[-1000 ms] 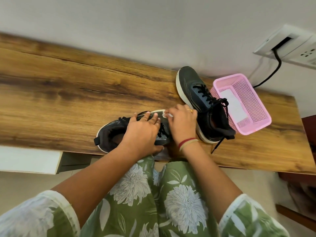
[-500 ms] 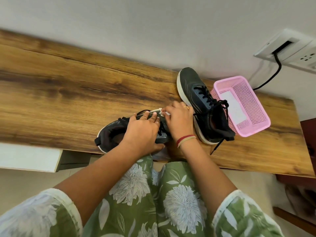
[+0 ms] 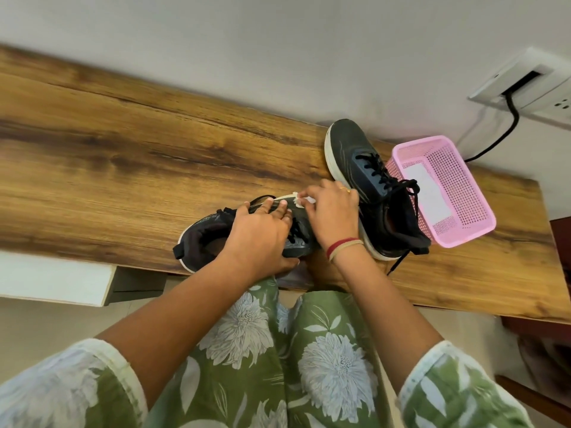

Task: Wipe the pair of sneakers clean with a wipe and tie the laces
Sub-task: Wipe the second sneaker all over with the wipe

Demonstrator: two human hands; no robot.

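Two black sneakers with white soles lie on the wooden table point(image 3: 123, 156). The near sneaker point(image 3: 204, 239) lies close to the front edge, tipped onto its side. My left hand point(image 3: 262, 233) grips it over the laces, thumb on the near side. My right hand point(image 3: 333, 214) pinches a small white wipe point(image 3: 304, 200) against that sneaker's toe sole. The other sneaker point(image 3: 374, 186) stands upright just right of my right hand, its black laces loose and one end trailing toward the table edge.
A pink perforated basket point(image 3: 463, 193) with a white sheet inside sits right of the upright sneaker. A wall socket point(image 3: 531, 84) with a black cable is at the upper right. A white drawer front point(image 3: 52, 279) shows under the table at left.
My right hand with the wipe has slid a little along the toe edge of the near sneaker. My left hand keeps its hold.
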